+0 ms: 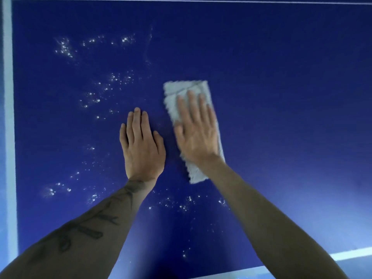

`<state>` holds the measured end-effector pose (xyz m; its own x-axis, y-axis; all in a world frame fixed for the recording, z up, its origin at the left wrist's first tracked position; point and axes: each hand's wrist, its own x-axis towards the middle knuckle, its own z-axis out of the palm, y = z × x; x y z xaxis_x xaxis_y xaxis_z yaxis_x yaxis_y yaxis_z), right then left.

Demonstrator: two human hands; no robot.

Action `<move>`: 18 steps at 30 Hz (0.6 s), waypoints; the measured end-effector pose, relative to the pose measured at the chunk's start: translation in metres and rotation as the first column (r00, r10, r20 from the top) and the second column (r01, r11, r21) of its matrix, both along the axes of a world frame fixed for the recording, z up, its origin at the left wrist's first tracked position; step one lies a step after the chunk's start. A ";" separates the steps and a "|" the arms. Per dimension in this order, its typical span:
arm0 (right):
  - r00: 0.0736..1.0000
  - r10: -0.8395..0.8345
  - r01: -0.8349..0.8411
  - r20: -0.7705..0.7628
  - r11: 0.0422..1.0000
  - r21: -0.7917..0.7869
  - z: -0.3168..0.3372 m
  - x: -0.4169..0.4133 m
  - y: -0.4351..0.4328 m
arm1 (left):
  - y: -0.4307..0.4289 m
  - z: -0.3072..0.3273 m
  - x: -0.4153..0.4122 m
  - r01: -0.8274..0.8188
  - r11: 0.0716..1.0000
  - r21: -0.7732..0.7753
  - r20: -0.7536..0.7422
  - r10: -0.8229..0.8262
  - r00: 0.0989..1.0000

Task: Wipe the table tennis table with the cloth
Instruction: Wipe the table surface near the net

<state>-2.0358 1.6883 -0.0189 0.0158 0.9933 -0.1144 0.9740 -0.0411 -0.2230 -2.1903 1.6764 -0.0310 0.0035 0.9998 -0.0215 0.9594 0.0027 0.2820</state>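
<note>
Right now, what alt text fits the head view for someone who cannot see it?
A right hand presses a pale cloth flat on a blue table tennis table; the left hand lies flat beside it, near white specks.

Middle of cloth [186,87] under blurred right hand [198,135]; table [281,97] past the edges.

Deep blue table [281,97] with white edge lines [8,117], white speckles [64,48], pale grey cloth [181,91]

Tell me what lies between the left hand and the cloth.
In the head view, only a narrow strip of bare blue table separates the left hand from the cloth.
</note>
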 end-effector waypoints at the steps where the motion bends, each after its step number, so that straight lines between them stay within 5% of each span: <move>1: 0.995 0.098 -0.098 0.008 0.995 0.000 -0.001 -0.002 -0.018 | 0.000 0.000 0.000 -0.002 1.000 0.002 0.006 0.002 1.000; 4: 0.989 0.147 -0.146 0.028 0.989 -0.039 -0.002 0.034 -0.049 | 0.001 0.001 -0.001 -0.010 1.000 0.008 0.015 0.010 1.000; 11: 0.954 -0.300 0.300 0.010 0.953 -0.046 0.004 0.062 -0.008 | -0.002 -0.002 -0.002 0.006 1.000 0.021 -0.016 -0.006 1.000; 13: 0.968 -0.250 0.249 -0.004 0.968 -0.028 0.001 0.033 -0.001 | -0.002 -0.003 0.000 0.009 1.000 0.027 -0.010 -0.008 1.000; 18: 0.984 0.176 -0.176 -0.003 0.984 -0.005 -0.002 0.009 -0.063 | -0.004 0.001 0.000 0.022 0.999 0.038 0.019 -0.022 1.000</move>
